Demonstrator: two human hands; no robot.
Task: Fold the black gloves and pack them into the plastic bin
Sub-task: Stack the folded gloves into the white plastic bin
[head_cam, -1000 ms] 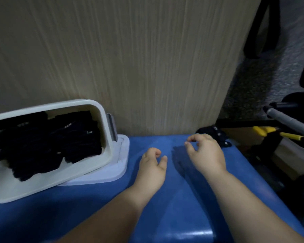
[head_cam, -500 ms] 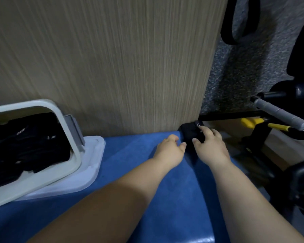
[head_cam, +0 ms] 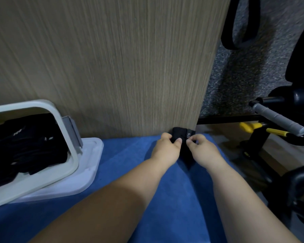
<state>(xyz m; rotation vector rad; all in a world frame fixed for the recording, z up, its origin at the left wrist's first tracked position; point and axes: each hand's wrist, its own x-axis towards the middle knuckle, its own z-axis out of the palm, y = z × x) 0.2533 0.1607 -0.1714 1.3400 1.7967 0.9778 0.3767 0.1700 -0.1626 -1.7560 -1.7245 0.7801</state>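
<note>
A black glove (head_cam: 182, 135) with a small lettered tag lies at the far right corner of the blue surface (head_cam: 130, 172), against the wooden panel. My left hand (head_cam: 167, 149) pinches its left edge between thumb and fingers. My right hand (head_cam: 203, 150) pinches its right side, thumb near the tag. Part of the glove hangs dark between my two hands. The white plastic bin (head_cam: 72, 155) stands tilted at the left, holding several folded black gloves (head_cam: 25, 146).
The bin rests on its white lid (head_cam: 91, 165). A wooden panel (head_cam: 112, 67) rises behind the surface. To the right, beyond the surface's edge, are black exercise equipment, a grey-handled bar (head_cam: 279, 120) and yellow-handled parts (head_cam: 249, 127).
Both hands reached forward and right to the black glove in the corner and took hold of it. The camera swung right, so the bin slid toward the left edge.
</note>
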